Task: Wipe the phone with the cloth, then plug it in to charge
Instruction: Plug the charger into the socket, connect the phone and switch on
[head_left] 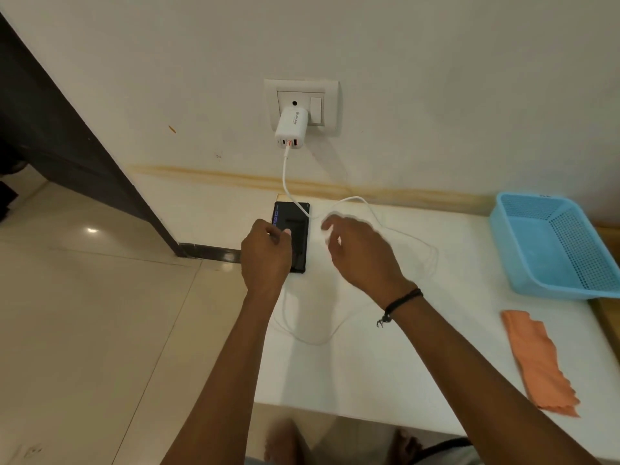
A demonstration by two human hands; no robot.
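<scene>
A black phone (pixel 299 229) lies flat on the white table (pixel 369 380), at its far left corner by the wall, with blue digits lit on its screen. My left hand (pixel 265 256) grips its left side, thumb on the glass, and hides its lower left part. My right hand (pixel 359 253) hovers just right of the phone, fingers apart and blurred, holding nothing. A white charger (pixel 291 129) sits in the wall socket (pixel 330 95). Its white cable (pixel 312 340) crosses the phone's top, loops over the table and runs up under my left hand. The orange cloth (pixel 536 360) lies at the right.
A light blue plastic basket (pixel 550 243) stands at the table's far right against the wall. The table's left edge drops to a tiled floor (pixel 84 313). A dark door frame (pixel 67 129) stands at the left. My feet show below the table's front edge.
</scene>
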